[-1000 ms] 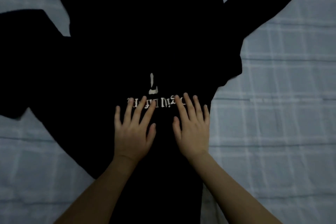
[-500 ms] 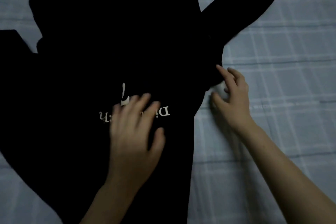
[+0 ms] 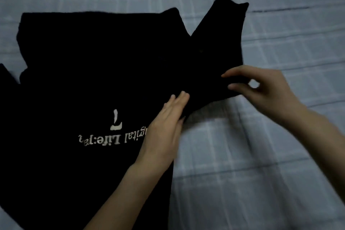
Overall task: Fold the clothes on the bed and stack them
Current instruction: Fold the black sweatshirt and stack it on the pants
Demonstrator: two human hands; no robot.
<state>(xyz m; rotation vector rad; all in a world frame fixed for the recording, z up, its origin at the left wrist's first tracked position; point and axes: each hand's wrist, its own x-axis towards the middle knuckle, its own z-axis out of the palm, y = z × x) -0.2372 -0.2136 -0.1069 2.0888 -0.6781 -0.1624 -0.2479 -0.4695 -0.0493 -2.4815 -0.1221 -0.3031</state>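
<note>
1. right hand [image 3: 265, 95] pinches the black t-shirt [image 3: 93, 61] edge just under the sleeve [image 3: 224, 30], thumb and fingers closed on fabric.
2. left hand [image 3: 164, 130] flat, fingers straight, pressing the shirt side beside the white print [image 3: 112, 138].
3. shirt lies spread print-up on the checked bed sheet [image 3: 261, 155], not yet folded.
4. risk: thin pinch slips, or sleeve drags and bunches, so the fold goes crooked if the left hand lifts early.

A black shirt [image 3: 84, 65] — left hand [image 3: 164, 130] flat on it, right hand [image 3: 265, 91] pinching sleeve [image 3: 220, 43].
</note>
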